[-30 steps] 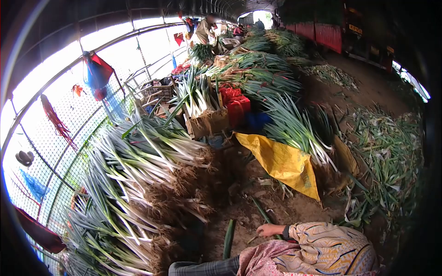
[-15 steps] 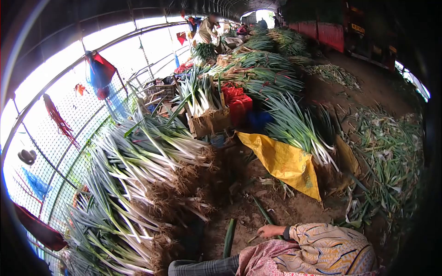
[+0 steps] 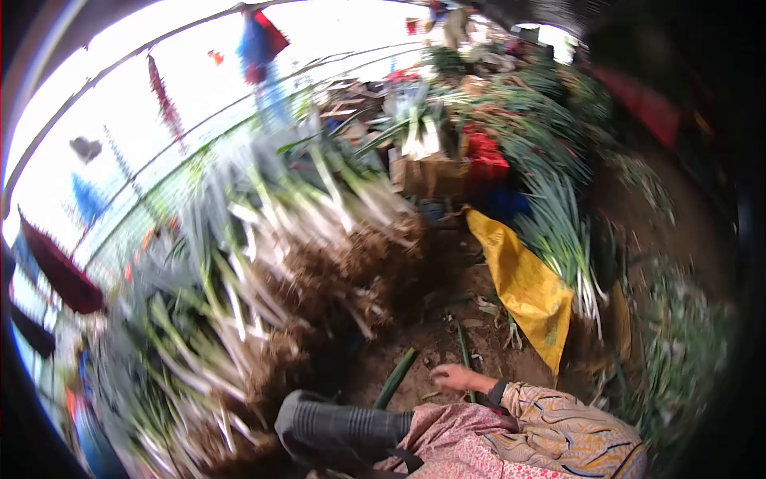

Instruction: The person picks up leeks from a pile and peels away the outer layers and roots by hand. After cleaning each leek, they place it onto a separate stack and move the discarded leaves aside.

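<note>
My right hand (image 3: 453,377) reaches out from a patterned sleeve (image 3: 570,423) and rests low on the bare soil. It lies beside a loose green leaf strip (image 3: 396,378) and a thinner green stalk (image 3: 464,355). Blur hides whether the fingers hold anything. A big pile of long green onions (image 3: 295,239) with white stems and earthy roots lies to the left of the hand. My knee in dark checked cloth (image 3: 335,427) is below. My left hand is out of sight.
A yellow sack (image 3: 527,287) lies on the ground ahead, with another bundle of onions (image 3: 558,231) beside it. Behind stand a cardboard box (image 3: 435,176) of onions and a red crate (image 3: 487,164). A netted wall (image 3: 159,160) runs along the left.
The view has swung sharply and tilted, blurring everything. My right hand has stayed low on the soil by the green leaf strip.
</note>
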A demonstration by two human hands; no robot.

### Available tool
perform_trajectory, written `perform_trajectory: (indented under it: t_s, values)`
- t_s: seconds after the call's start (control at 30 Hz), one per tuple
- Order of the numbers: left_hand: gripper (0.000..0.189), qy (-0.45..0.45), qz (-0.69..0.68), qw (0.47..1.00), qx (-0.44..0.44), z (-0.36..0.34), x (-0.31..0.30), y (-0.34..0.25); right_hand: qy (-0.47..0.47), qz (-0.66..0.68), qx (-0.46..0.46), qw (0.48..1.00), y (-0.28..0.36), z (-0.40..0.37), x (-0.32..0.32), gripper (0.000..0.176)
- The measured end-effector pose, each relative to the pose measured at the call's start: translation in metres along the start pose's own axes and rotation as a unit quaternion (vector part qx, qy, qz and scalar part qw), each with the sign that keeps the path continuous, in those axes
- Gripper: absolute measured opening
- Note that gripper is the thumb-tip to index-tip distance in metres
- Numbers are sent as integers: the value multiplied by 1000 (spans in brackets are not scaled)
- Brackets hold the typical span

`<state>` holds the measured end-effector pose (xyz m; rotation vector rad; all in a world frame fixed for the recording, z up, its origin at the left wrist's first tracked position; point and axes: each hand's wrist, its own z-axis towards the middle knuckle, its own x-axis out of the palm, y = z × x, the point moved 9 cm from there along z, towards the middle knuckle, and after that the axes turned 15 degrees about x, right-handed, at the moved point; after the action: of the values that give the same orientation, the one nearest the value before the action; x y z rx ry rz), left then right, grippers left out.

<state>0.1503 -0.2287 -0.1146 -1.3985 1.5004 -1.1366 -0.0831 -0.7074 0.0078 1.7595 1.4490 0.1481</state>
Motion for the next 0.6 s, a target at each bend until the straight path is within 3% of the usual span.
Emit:
perform_trajectory:
  t_s: [0.03, 0.07, 0.1, 0.13, 0.17, 0.2, 0.23, 0.27, 0.3, 0.33, 0.37, 0.4, 0.43, 0.47, 0.57, 0.6]
  values:
    - [25, -17, -1, 1000, -7, -15, 13, -25, 4, 8, -52, 999, 28, 1, -1, 36]
    - [25, -36, 1, 999, -14, -25, 19, -48, 69, 119, -36, 990, 44, 3, 5, 36]
    - [19, -47, -20, 999, 17, -11, 9, -27, 129, 225, -12, 966, 77, -6, 7, 36]
    - [16, -68, -2, 996, 54, -12, 2, -27, 156, 227, -50, 960, 118, -19, 8, 36]
    - [16, -88, 15, 994, 65, -4, -19, 8, 185, 233, -83, 951, 156, -35, 15, 36]
    - [15, -73, 45, 992, 93, -1, -28, 24, 213, 219, -81, 949, 188, -51, 28, 36]
    - [15, -78, 2, 997, 7, -22, -7, -15, 241, 205, -80, 945, 216, -66, 42, 37]
    - [15, -90, 63, 992, 61, -13, -31, 21, 281, 178, -100, 938, 238, -78, 62, 37]
    - [17, -91, 36, 993, 63, -21, -27, 11, 331, 158, -105, 924, 250, -86, 85, 39]
    - [19, -93, 115, 982, 117, -31, -24, -23, 377, 114, -103, 913, 258, -95, 110, 40]
    - [19, -102, 108, 986, 82, -39, -25, -24, 422, 69, -102, 898, 262, -102, 135, 40]
    - [24, -101, 127, 986, 43, -54, -15, -69, 468, 42, -90, 878, 258, -106, 161, 41]
    - [24, -108, 107, 987, 45, -54, -28, -34, 493, 0, -72, 867, 258, -113, 184, 40]
    - [25, -120, 101, 987, 25, -65, -24, -64, 514, -36, -64, 855, 258, -119, 205, 39]
    - [23, -153, 133, 979, 37, -85, -41, -74, 527, -153, -18, 836, 262, -130, 248, 36]
    - [21, -160, 111, 981, -18, -95, -42, -90, 528, -145, -16, 837, 265, -129, 255, 36]
